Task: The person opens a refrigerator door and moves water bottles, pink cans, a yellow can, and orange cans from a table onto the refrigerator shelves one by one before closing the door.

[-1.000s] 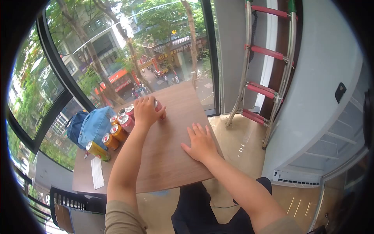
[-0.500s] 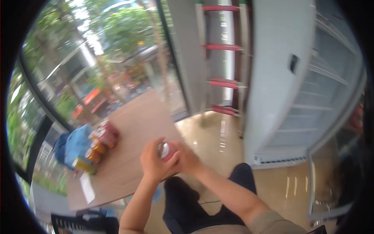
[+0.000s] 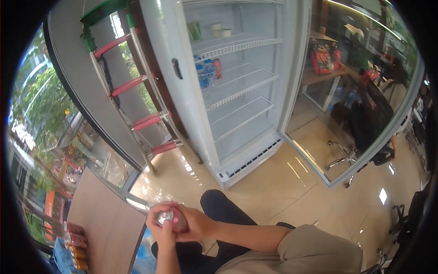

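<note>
A red drink can with a silver top is held over the table's right edge, in front of my body. Around its left side my left hand is wrapped, with a finger near the lid. My right hand closes on the can's right side. Part of its label is hidden by my fingers. To the left, more red cans and orange cans stand in a row on the wooden table, beside a light blue bag.
Ahead stands an upright fridge, its glass door swung open to the right. Water bottles and a red can are on one shelf. A ladder leans left of it. A person sits beyond the door.
My view has turned right, from the table toward the open fridge. Both hands still hold the red can, which now shows its lid more clearly.
</note>
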### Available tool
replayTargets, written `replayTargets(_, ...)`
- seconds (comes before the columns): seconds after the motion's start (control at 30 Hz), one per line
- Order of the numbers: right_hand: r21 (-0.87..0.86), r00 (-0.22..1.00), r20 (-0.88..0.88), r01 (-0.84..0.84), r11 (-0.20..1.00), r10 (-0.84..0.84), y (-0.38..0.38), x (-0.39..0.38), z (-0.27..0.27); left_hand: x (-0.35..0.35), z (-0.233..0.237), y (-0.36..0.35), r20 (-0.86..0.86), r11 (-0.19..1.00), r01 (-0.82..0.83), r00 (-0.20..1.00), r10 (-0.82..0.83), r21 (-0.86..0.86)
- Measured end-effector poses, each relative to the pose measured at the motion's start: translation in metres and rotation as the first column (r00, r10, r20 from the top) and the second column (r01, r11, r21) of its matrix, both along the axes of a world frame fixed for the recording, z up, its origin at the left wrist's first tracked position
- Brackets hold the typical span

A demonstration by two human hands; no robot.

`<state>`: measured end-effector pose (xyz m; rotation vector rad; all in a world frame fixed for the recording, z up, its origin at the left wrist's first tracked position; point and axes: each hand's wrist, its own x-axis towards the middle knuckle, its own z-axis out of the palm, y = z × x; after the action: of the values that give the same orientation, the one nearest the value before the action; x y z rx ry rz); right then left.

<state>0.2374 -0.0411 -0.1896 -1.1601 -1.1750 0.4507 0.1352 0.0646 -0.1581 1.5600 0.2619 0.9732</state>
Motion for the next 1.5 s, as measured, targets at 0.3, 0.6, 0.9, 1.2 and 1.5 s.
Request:
replayTargets(0.3,-0.07,0.998,0.052,0.026,0.997,-0.022,-0.034,0.074,-0.039,0.054,0.0,-0.026,-0.053,0.989,0.116,0.992,-0.112,0.092)
replayTargets(0.6,0.262,0.862,-0.476,0.329,0.907,-0.175,-0.037,0.224,-0.009,0.032,-0.014,0.127,-0.548,0.899,0.063,0.811,0.206,0.432)
replayTargets(0.9,0.299,0.495,0.015,0.827,0.477,-0.869,-0.003,0.404,0.063,0.01,-0.037,0.175,-0.66,0.75,0.085,0.546,0.516,0.656)
replayTargets(1.2,0.088,0.409,0.201,0.898,0.432,-0.89,0.044,0.489,0.069,0.011,-0.053,0.185,-0.644,0.7,0.12,0.523,0.558,0.704)
replayTargets(1.5,-0.037,0.404,0.313,0.909,0.414,-0.859,0.087,0.532,0.06,0.014,-0.05,0.182,-0.616,0.689,0.111,0.564,0.55,0.716)
